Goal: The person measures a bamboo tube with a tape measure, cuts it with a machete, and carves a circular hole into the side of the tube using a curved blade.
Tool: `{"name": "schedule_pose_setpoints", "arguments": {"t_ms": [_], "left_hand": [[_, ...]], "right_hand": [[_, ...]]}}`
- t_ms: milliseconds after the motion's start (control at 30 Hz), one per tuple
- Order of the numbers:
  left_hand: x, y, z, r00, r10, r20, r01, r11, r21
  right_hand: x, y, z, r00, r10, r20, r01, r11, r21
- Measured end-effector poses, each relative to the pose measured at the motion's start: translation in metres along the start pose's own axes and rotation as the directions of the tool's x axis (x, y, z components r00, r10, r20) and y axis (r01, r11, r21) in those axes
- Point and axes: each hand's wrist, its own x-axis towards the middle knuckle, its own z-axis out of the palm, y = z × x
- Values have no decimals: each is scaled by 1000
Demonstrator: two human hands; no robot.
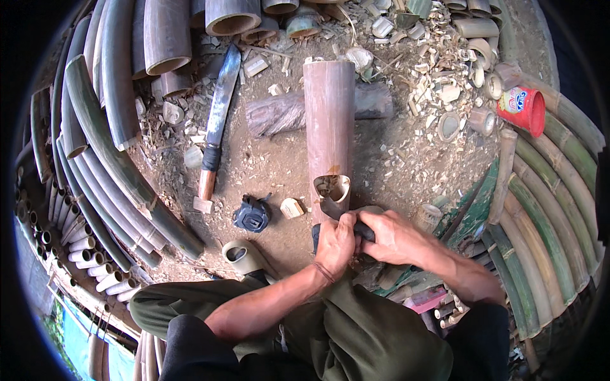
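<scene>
A thick brown bamboo tube (329,114) lies lengthwise before me, its upper part across a short log (273,114). Near its close end is a cut-out hole (332,187) with a pale rim. A knife with a dark blade (331,208) meets the hole's lower edge. My right hand (391,236) is closed around the knife's black handle. Beside it, touching it, my left hand (337,242) is closed too, its thumb up by the blade; its fingertips are partly hidden. The tube's lower end is hidden behind my hands.
A machete (222,95) and a dark blue tape measure (251,214) lie to the left. A bamboo piece (240,253) sits near my knee. Long bamboo poles (105,133) flank the left, more poles (540,209) the right. A red tub (522,112) stands among wood chips (438,82).
</scene>
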Motion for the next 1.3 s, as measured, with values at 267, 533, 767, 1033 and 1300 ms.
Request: {"name": "schedule_pose_setpoints", "arguments": {"t_ms": [267, 533, 767, 1033, 1300], "left_hand": [[30, -9, -62, 803, 438, 404, -555, 302, 775], [27, -20, -47, 863, 393, 316, -499, 574, 649], [12, 9, -4, 981, 134, 141, -66, 911, -406], [-5, -22, -29, 708, 459, 536, 295, 498, -815], [-84, -88, -26, 647, 436, 625, -711, 641, 289]], "right_hand": [[24, -11, 100, 908, 153, -390, 43, 892, 450], [-1, -9, 77, 892, 67, -447, -17, 993, 117], [19, -32, -31, 958, -257, -128, 88, 686, -723], [46, -115, -41, 946, -175, 274, 314, 272, -910], [-63, 2, 42, 991, -14, -133, 69, 903, 425]]}}
